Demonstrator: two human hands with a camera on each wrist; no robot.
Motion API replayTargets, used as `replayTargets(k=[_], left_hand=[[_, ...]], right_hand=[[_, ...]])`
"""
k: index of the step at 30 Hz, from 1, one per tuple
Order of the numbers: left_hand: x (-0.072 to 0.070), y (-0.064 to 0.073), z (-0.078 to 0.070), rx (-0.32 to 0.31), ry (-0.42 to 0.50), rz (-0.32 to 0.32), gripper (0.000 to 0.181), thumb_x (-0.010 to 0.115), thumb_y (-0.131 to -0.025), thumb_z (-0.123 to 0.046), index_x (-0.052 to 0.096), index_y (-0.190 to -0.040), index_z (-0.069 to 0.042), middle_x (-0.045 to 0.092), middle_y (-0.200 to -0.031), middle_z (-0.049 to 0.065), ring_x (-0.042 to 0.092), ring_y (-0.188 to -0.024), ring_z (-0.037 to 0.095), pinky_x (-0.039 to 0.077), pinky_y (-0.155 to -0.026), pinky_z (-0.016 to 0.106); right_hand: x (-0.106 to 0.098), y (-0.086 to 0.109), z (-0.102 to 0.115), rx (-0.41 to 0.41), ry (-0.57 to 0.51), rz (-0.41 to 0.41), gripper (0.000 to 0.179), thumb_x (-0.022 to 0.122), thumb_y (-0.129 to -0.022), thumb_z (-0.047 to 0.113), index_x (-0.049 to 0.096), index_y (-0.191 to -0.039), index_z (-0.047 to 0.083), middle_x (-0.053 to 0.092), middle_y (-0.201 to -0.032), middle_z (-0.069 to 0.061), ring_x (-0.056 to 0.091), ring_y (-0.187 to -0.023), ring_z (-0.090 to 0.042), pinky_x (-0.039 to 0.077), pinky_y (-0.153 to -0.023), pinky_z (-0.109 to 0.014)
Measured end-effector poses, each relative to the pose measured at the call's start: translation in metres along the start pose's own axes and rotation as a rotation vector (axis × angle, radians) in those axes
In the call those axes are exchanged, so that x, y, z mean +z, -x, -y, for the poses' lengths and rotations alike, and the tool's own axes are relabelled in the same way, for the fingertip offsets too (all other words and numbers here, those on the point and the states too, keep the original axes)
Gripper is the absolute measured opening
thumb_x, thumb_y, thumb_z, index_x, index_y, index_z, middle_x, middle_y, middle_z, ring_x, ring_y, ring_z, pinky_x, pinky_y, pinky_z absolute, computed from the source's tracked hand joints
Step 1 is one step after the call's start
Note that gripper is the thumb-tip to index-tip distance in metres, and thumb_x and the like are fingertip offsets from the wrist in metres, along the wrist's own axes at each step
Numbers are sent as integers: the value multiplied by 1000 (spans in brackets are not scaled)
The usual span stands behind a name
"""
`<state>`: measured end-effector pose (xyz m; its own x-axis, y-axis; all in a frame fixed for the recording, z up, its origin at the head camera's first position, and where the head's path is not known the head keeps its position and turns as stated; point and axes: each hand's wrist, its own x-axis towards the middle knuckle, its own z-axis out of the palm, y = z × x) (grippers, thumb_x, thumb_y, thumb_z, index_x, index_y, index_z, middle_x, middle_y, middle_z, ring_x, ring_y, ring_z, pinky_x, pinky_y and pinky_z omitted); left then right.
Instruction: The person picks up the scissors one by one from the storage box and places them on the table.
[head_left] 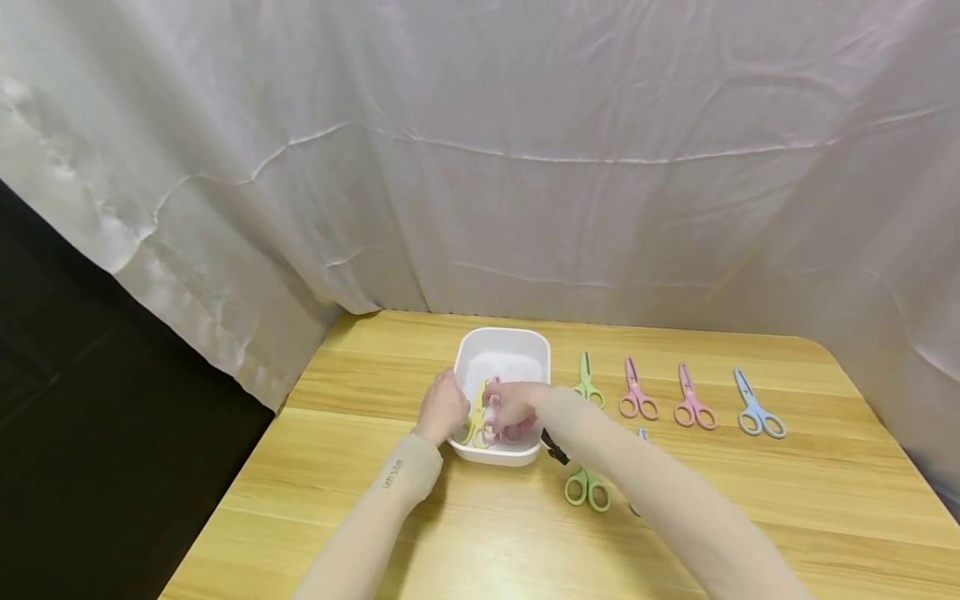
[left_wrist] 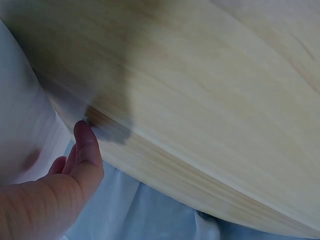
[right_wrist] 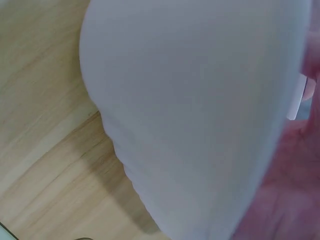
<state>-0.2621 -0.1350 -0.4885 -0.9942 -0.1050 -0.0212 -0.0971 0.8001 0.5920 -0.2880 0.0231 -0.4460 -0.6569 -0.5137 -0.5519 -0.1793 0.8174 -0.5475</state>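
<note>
A white plastic bin point(head_left: 502, 342) stands near the table's middle, its outer wall point(right_wrist: 190, 100) filling much of the right wrist view. My left hand point(head_left: 442, 407) holds the bin's left rim; in the left wrist view its fingers point(left_wrist: 87, 147) lie against the wall. My right hand point(head_left: 517, 406) reaches inside and pinches pink scissors point(head_left: 491, 425), partly hidden by the fingers. Yellow scissors point(head_left: 478, 417) lie in the bin, left of the pink ones. In the right wrist view the bin wall hides most of my right hand point(right_wrist: 285, 185).
Right of the bin, green scissors point(head_left: 587, 387), two pink scissors point(head_left: 636, 396) and blue scissors point(head_left: 753, 408) lie in a row on the wooden table point(head_left: 337, 492). Nearer, other green scissors point(head_left: 587, 490) and blue scissors point(head_left: 642, 433) are partly covered by my right arm. A pale curtain point(head_left: 525, 208) hangs behind.
</note>
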Motion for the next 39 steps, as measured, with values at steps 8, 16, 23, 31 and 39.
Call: replayTargets(k=[8, 16, 23, 31, 39], left_hand=[[0, -1, -1, 5, -11, -7, 57, 56, -87, 2, 44, -142, 9, 60, -126, 26, 62, -116, 39, 54, -106, 48], [1, -1, -2, 1, -18, -8, 57, 56, -87, 1, 44, -142, 9, 60, -127, 25, 62, -117, 39, 53, -107, 48], [0, 0, -2, -7, -10, -5, 56, 54, -89, 1, 44, -143, 9, 59, -128, 25, 61, -119, 38, 52, -108, 47], [0, 1, -1, 2, -22, -11, 55, 54, -88, 1, 44, -142, 10, 60, -126, 26, 62, -117, 38, 53, -107, 48], [0, 0, 0, 1, -17, -6, 56, 53, -89, 1, 44, -142, 11, 60, -127, 26, 62, -116, 38, 53, -106, 48]], right_hand=[[4, 2, 5, 21, 33, 21, 28, 73, -87, 18, 53, -106, 14, 55, -69, -1, 45, -61, -13, 32, -54, -22], [4, 0, 5, 39, 103, 13, 25, 75, -87, 25, 53, -79, 16, 58, -67, 1, 47, -60, -11, 35, -53, -21], [3, -5, 0, 23, 100, -35, 22, 75, -83, 19, 54, -76, 17, 55, -68, 4, 43, -56, -8, 32, -49, -18], [2, -1, -2, -20, 110, -61, 18, 74, -85, 15, 57, -77, 15, 59, -69, 1, 49, -59, -11, 36, -51, -18], [-2, 2, -9, -165, 30, -181, 12, 60, -85, -1, 57, -90, 10, 62, -76, 0, 64, -67, -14, 50, -65, -21]])
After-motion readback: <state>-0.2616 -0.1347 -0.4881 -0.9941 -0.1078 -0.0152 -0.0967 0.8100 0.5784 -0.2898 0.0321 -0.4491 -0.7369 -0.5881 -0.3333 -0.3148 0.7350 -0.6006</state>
